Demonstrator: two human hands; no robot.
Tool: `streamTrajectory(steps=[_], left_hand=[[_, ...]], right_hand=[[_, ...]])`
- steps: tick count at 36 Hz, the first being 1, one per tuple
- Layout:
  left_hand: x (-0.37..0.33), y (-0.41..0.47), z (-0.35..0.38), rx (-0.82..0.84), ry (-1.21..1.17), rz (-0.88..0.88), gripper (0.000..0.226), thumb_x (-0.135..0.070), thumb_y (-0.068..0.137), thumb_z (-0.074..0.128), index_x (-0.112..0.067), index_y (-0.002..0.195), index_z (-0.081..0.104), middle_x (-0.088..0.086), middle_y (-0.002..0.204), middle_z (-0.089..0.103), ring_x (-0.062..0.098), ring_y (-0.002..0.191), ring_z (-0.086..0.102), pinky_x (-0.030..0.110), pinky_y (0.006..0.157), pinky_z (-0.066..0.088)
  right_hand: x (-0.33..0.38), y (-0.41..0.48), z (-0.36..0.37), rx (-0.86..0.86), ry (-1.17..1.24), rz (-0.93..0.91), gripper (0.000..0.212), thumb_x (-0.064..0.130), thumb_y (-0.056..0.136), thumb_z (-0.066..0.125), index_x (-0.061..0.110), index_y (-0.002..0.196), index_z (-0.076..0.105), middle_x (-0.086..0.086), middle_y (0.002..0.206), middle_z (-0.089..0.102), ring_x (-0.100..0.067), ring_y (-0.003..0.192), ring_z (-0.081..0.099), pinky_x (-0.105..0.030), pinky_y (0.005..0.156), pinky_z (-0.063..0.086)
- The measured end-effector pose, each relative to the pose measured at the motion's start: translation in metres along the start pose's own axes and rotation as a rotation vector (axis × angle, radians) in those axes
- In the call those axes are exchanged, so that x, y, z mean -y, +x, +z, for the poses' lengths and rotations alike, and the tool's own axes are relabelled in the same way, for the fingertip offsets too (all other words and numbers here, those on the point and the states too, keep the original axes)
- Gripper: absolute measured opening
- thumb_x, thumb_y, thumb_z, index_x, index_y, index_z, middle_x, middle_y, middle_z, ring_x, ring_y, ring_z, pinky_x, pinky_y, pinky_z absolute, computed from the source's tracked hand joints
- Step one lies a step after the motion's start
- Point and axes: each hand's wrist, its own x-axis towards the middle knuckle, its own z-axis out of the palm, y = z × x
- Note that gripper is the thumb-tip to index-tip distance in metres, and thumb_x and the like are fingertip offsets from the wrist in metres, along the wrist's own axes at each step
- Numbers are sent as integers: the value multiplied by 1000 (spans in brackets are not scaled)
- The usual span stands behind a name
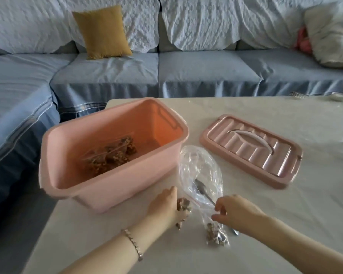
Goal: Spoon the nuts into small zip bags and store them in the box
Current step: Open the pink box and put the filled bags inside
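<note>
The open pink box (115, 186) stands on the table with several filled zip bags of nuts (111, 155) at its bottom. In front of it lies a large crumpled clear bag (202, 167) with the bowl of a metal spoon (200, 186) resting in it. My right hand (236, 212) grips the spoon's handle. Just below that hand a small zip bag of nuts (214, 235) lies on the table. Beside the box's near corner, my left hand (164, 206) holds another small bag of nuts (183, 204).
The box's pink lid (251, 149) with a white handle lies flat to the right on the cloth-covered table (285, 224). A blue sofa (186, 72) with a yellow cushion (103, 32) runs behind and to the left. Small items sit at the table's far right edge.
</note>
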Motion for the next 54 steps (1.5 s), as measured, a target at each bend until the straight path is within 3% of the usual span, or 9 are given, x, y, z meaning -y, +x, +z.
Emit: streamTrajectory(steps=[7,13,23,30,33,36,43,48,54], left_hand=[[7,1,15,22,-168,-139,52,-35,77,64,-16,120,42,2,116,59,22,104,58,31,85,48],[35,-23,5,-75,-361,-120,15,-34,67,72,-25,78,65,-8,75,68,10,75,64,19,65,49],[62,-47,-8,-219,-587,-90,25,-29,65,81,-27,87,68,-15,90,68,-1,84,62,9,69,41],[61,-50,-17,-304,-542,-75,19,-19,66,81,-27,75,67,-11,76,69,3,74,62,6,63,41],[54,-58,-27,-280,-542,-78,20,-30,62,80,-24,77,68,-10,70,70,7,72,66,23,72,52],[39,-72,-50,-336,-437,1,25,-44,61,79,-29,76,65,-16,70,69,2,71,63,27,70,51],[40,-90,-138,-608,-422,70,47,-58,52,79,-32,88,64,-20,84,67,0,84,61,30,75,49],[74,-83,-188,-706,-368,58,24,-41,62,80,-33,80,67,-21,80,64,-4,80,59,24,73,47],[123,-36,-213,-443,-231,-146,31,-35,70,78,-11,72,59,-2,77,64,14,54,63,26,58,49]], right_hand=[[0,3,30,39,99,48,48,45,82,58,28,125,46,3,117,58,-19,95,58,-25,77,43],[8,14,29,104,173,-13,43,37,91,52,28,131,42,-6,114,60,-20,83,57,-26,75,44],[22,29,26,127,131,22,27,13,91,39,24,112,50,0,82,57,-19,62,59,-22,60,46],[29,20,26,60,-79,-57,15,27,93,47,23,101,59,3,103,61,-20,88,59,-23,64,38],[32,11,11,-22,2,-208,7,31,89,55,29,87,61,22,115,37,-14,102,58,-22,74,42],[41,0,-24,-89,30,-386,18,30,86,58,37,71,51,22,97,42,-4,100,48,-15,80,38],[90,-13,-128,-395,147,-497,10,41,79,60,32,78,57,17,74,61,2,75,59,-15,70,46],[136,7,-179,-493,283,-604,28,42,66,72,31,89,62,17,79,63,10,73,57,-8,70,44],[188,80,-170,-292,293,-639,27,24,66,81,15,90,74,9,78,68,5,65,60,-17,77,53]])
